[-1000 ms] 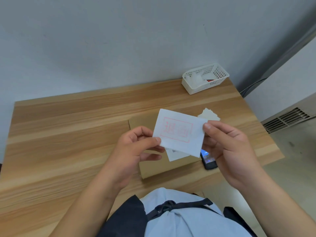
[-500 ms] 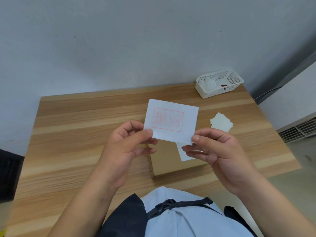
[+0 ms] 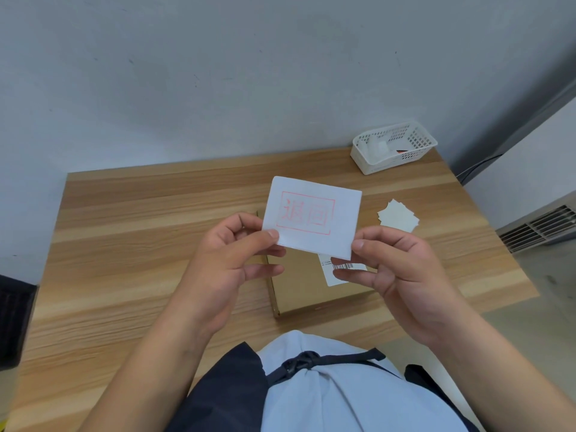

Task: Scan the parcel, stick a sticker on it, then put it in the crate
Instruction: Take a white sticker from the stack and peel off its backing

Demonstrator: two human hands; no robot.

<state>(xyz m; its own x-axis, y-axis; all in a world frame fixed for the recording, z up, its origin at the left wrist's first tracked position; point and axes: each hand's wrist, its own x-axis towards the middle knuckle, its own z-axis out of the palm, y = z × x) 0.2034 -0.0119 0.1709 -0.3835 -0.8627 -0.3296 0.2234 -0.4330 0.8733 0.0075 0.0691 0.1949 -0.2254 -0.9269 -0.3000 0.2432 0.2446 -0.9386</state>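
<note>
Head view shows the left hand (image 3: 230, 260) and right hand (image 3: 402, 272) each pinching a lower corner of a white rectangular sticker (image 3: 313, 216), stamped in red, above the flat brown cardboard parcel (image 3: 299, 285) lying on the wood-grain table (image 3: 140, 244). The thin sheet looks limp; it could curl, crease, or land crooked and cover the parcel's barcode label (image 3: 343, 269) if released unevenly. Spare stickers (image 3: 398, 215) lie nearby; a white perforated plastic basket (image 3: 394, 147) sits at the far corner.
</note>
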